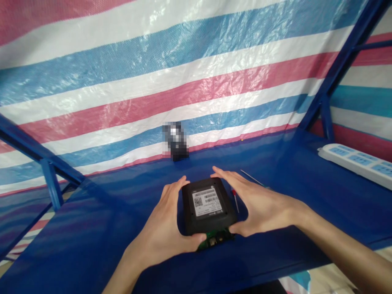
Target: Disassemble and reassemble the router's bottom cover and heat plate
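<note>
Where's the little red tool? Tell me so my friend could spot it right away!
On the shiny blue work surface, a left hand and a right hand cup a black square box. Between the box and the right hand lies a thin screwdriver. Its red handle sets it apart from the long, thin metal rod nearby.

A screwdriver (pixel 234 199) lies just right of the device casing (pixel 208 208) (power strip (pixel 355 164) farther right).

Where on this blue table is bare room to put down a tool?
Bare blue tabletop lies left of the left hand, and behind the black device, toward the blurred object. It is crowded right of the device: right hand, red-handled tool, thin metal rod.
</note>
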Tool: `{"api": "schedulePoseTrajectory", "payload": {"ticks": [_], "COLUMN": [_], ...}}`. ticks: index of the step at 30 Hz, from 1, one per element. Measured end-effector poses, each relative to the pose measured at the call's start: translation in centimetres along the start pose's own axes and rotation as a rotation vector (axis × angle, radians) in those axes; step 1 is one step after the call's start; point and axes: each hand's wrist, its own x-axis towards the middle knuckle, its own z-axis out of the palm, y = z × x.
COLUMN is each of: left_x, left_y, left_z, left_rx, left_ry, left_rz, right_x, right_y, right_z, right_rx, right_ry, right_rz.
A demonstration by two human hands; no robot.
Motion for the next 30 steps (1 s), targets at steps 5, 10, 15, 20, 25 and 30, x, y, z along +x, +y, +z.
{"api": "schedulePoseTrajectory", "payload": {"ticks": [5, 10, 15, 20, 25, 30], "left_x": [-1.7, -2.0, -1.9, -1.8, -1.6, -1.5], "left_y": [0.2, -0.1, -0.6, -0.5, -0.1, 0.6], "left_z": [1.2, 1.6, 1.7, 1.3, 1.2, 1.0], "left_rx": [0.083, 0.083, 0.020, -0.005, -0.028, -0.025], "left_ry": [-0.018, -0.050, -0.076, -0.125, -0.164, -0.196], "left_rz": [-0.001, -0.006, -0.028, -0.059, -0.111, -0.188], "right_x": [-0.7, -0.4, -0.2, 0.0, 0.0, -0.2], "right_y": [-0.2, 0.2, 0.7, 0.3, 0.6, 0.5], "right_z": [0.8, 1.2, 1.1, 0.9, 1.0, 0.8], "right_rx": [-0.044, -0.011, -0.023, -0.059, -0.039, 0.034], "right_ry": [-0.114, -0.120, -0.147, -0.200, -0.193, -0.151], "right_rz": [0.014, 0.005, -0.014, 0.049, 0.043, 0.035]}}
